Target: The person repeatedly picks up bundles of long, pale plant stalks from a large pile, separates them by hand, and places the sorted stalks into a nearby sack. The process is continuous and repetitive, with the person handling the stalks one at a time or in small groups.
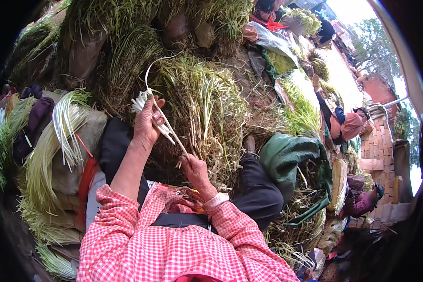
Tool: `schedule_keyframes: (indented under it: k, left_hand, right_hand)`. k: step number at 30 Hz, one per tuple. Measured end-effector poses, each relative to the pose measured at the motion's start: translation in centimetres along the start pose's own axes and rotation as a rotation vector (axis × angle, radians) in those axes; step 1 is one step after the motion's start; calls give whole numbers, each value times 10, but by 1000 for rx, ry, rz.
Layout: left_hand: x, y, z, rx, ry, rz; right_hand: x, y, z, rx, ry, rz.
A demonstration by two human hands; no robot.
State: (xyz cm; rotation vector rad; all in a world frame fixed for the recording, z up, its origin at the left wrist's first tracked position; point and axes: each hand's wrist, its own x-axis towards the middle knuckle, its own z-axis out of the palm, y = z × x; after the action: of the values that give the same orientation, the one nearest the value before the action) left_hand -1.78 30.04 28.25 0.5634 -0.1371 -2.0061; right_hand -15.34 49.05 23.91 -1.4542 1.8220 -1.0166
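Note:
My left hand (pixel 148 118) grips a small bunch of pale, blanched chive-like stalks (pixel 138 102), whose whitish ends stick out past the fingers. One longer stalk (pixel 174 134) crosses that hand and curls up at its far tip. Its lower end is pinched between the thumb and fingers of my right hand (pixel 197 173). Beyond both hands lies a loose heap of stalks (pixel 206 102), yellow-green and white, tangled with dry brown strands. Some white stalks stand out on top of the heap.
At left, pale stalks (pixel 44 162) drape over a covered block (pixel 98 123) beside red plastic strands (pixel 88 187). Upright green bundles (pixel 134 56) line the far side. A green sack (pixel 289 151) with plant scraps sits by my right knee. People (pixel 352 123) sit farther right among more stalks.

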Motion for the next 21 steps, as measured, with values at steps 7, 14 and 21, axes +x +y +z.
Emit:
schedule_keyframes:
  k: [7,14,21]
  left_hand:
    - [-35,-50,-6,744,-78,-337]
    - [-20,-53,16,321,13,-275]
    - [-30,-71,6,632,17,-298]
  right_hand:
    - [49,-8,-28,-300,199,18]
    - [57,87,-44,-355,254,241]
    - [26,16,-38,-166,410,-66]
